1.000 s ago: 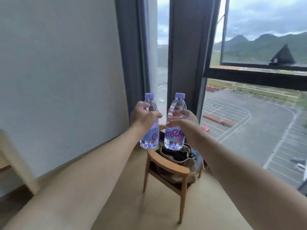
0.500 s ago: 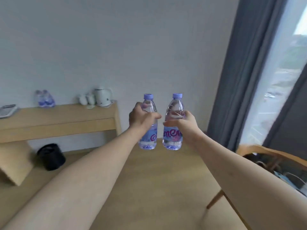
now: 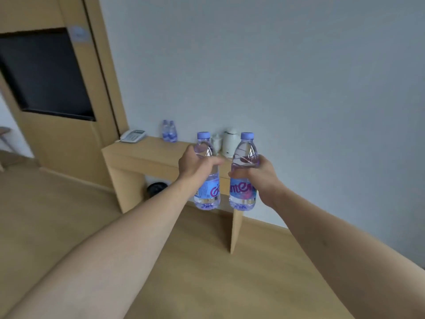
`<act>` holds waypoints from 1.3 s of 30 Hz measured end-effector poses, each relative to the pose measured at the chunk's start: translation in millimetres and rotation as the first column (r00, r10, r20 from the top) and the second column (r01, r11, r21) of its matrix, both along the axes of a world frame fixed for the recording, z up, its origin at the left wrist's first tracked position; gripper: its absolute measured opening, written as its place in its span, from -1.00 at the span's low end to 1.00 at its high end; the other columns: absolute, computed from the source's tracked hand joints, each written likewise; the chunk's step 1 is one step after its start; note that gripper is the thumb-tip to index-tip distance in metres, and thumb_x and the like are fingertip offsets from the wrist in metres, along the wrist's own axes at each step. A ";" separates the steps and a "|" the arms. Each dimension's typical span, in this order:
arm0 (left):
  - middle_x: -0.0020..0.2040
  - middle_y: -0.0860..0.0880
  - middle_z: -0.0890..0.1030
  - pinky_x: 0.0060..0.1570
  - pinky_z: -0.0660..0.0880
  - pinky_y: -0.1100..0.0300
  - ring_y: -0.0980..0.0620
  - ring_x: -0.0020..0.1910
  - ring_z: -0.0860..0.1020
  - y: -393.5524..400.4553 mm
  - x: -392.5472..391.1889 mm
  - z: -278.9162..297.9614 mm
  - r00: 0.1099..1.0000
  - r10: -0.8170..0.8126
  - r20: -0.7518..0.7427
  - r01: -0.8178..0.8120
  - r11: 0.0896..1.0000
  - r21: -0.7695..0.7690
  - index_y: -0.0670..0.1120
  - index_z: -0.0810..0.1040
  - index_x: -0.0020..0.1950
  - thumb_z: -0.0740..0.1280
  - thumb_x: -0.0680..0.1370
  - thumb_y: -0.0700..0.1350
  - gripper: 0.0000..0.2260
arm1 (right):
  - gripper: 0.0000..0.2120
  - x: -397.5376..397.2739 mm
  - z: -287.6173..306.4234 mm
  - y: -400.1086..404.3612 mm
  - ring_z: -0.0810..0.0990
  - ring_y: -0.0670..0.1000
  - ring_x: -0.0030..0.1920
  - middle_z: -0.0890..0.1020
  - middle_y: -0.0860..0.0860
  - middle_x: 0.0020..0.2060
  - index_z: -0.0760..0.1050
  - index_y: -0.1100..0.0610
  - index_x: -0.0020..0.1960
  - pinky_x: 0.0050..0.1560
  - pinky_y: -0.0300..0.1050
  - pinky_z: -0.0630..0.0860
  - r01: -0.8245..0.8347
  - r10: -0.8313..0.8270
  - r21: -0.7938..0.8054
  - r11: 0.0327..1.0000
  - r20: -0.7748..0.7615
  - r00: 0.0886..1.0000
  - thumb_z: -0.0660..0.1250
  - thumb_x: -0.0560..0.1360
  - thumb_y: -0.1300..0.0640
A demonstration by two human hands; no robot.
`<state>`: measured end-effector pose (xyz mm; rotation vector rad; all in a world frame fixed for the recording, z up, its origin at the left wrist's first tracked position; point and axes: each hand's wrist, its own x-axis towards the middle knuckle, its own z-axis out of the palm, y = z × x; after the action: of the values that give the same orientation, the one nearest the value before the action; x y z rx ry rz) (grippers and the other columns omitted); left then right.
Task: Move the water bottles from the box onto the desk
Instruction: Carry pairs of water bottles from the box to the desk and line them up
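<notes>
Left hand is gripping one water bottle, right hand is gripping the other bottle, both upright in mid-air, not yet over the bench. Looks like the carry step. Next: closing in and setting them down beside the two bottles already standing there, clear of the kettle and phone.

**Hidden, cut off or blurred**

The left hand is covering the middle of its bottle, and its fingers are smearing into blur. The right hand is hiding part of the other bottle's label. Both held bottles are blocking part of the desk. Two far bottles are showing too blurred to read. The dark panel is running off the left edge.
</notes>
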<state>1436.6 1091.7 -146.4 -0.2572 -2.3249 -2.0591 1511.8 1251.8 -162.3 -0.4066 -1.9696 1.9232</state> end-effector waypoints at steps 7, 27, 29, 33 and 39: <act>-0.05 0.10 0.68 -0.16 0.53 0.18 0.13 -0.11 0.66 -32.2 -77.2 -10.8 0.984 0.178 0.032 -0.179 0.983 0.043 0.04 0.55 0.06 0.60 0.17 0.00 -0.50 | -0.31 -114.5 -13.6 -17.5 0.76 0.08 -0.15 0.75 0.05 -0.10 0.55 0.12 0.11 -0.13 0.02 0.68 -0.213 0.213 -0.008 0.977 0.045 0.976 0.66 0.00 0.17; 0.01 0.04 0.63 -0.03 0.60 0.06 0.03 -0.04 0.63 -163.9 -465.7 -44.9 0.977 0.195 0.089 -0.186 0.978 -0.095 0.02 0.52 0.09 0.56 0.23 0.02 -0.52 | -0.42 -500.2 -46.6 -152.3 0.74 -0.03 -0.25 0.73 0.06 -0.08 0.51 0.13 0.12 -0.32 -0.17 0.59 -0.207 0.210 -0.037 0.978 0.120 0.970 0.67 0.17 0.27; 0.01 0.05 0.63 -0.04 0.60 0.06 0.03 -0.04 0.64 -170.1 -501.8 -48.2 0.977 0.182 0.109 -0.171 0.980 -0.106 0.03 0.52 0.09 0.55 0.23 0.03 -0.53 | -0.42 -534.1 -50.0 -156.8 0.73 -0.03 -0.25 0.72 0.05 -0.07 0.49 0.10 0.11 -0.34 -0.19 0.57 -0.197 0.201 -0.042 0.979 0.144 0.969 0.67 0.19 0.27; 0.03 0.05 0.64 0.01 0.60 0.03 0.04 -0.03 0.64 -172.7 -572.3 -61.8 0.976 0.157 0.149 -0.139 0.983 -0.123 0.05 0.53 0.09 0.55 0.22 0.03 -0.52 | -0.43 -602.2 -65.7 -158.1 0.72 0.01 -0.18 0.71 0.04 -0.06 0.46 0.03 0.05 -0.30 -0.16 0.57 -0.176 0.182 -0.049 0.983 0.191 0.965 0.67 0.19 0.27; 0.02 0.10 0.65 0.03 0.59 0.05 0.08 -0.04 0.64 -151.1 -696.4 -84.3 0.975 0.141 0.170 -0.116 0.982 -0.146 0.06 0.54 0.06 0.58 0.17 0.02 -0.50 | -0.41 -721.7 -93.4 -141.5 0.73 0.02 -0.21 0.71 0.05 -0.08 0.48 0.11 0.11 -0.29 -0.13 0.58 -0.160 0.167 -0.051 0.986 0.201 0.965 0.67 0.17 0.30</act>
<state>740.3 940.6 -230.6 0.0798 -2.5131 -1.9414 790.1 1110.4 -255.6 -0.4821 -2.1622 2.0933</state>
